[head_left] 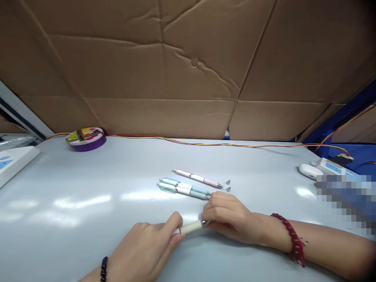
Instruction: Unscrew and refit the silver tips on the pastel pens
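My left hand (pixel 147 244) is closed round the barrel of a cream-coloured pen (pixel 191 226) held low over the white table. My right hand (pixel 227 217) pinches the pen's metal tip end with curled fingers. Just beyond the hands lie a pink pen (pixel 197 178) and two pale blue pens (pixel 183 188), side by side. Two small metal cone tips (pixel 228 185) lie loose to the right of the pens. A black bead bracelet is on my left wrist, a red braided one on my right.
A round purple tin (pixel 86 138) sits at the back left. A red and yellow wire (pixel 205 143) runs along the cardboard wall (pixel 164 66). A white box (pixel 13 162) is at the left edge, a white device (pixel 323 168) at the right.
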Available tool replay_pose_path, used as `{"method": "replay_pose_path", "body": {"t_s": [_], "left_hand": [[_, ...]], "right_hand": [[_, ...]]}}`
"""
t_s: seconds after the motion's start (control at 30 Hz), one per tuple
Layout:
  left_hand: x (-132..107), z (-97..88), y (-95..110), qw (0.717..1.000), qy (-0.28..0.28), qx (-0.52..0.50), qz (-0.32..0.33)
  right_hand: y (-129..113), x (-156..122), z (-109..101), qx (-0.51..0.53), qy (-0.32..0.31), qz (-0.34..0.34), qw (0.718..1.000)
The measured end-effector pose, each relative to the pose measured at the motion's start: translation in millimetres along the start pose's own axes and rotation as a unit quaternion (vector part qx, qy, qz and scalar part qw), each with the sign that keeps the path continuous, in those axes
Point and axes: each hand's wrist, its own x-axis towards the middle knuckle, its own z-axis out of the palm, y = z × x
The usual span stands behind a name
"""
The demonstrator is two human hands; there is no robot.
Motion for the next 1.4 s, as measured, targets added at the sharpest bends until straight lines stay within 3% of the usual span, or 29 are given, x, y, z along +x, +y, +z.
{"method": "replay_pose_path", "body": {"t_s": [0.4, 0.6, 0.77, 1.03, 1.17, 1.4], "left_hand": [[0, 1.9, -1, 1.000, -0.007, 0.026, 0.012], [0, 6.0, -3, 0.998, 0.000, 0.055, 0.021], [1, 4.3, -2, 0.999, -0.006, 0.043, 0.016], [-1, 0.4, -2, 1.000, 0.010, -0.012, 0.024], [-1, 1.8, -3, 0.999, 0.017, -0.018, 0.034], [-1, 1.7, -4, 0.998, 0.018, -0.004, 0.054]], "right_hand": [[-2, 4, 2, -0.085, -0.017, -0.049, 0.995], [-3, 3, 7, -0.133, -0.033, -0.031, 0.990], [-3, 3, 7, -0.128, -0.030, -0.011, 0.991], [-7, 5, -1, -0.028, 0.006, -0.022, 0.999], [-7, 5, -2, -0.052, 0.030, -0.046, 0.997], [-9, 6, -4, -0.102, 0.008, -0.069, 0.992]]}}
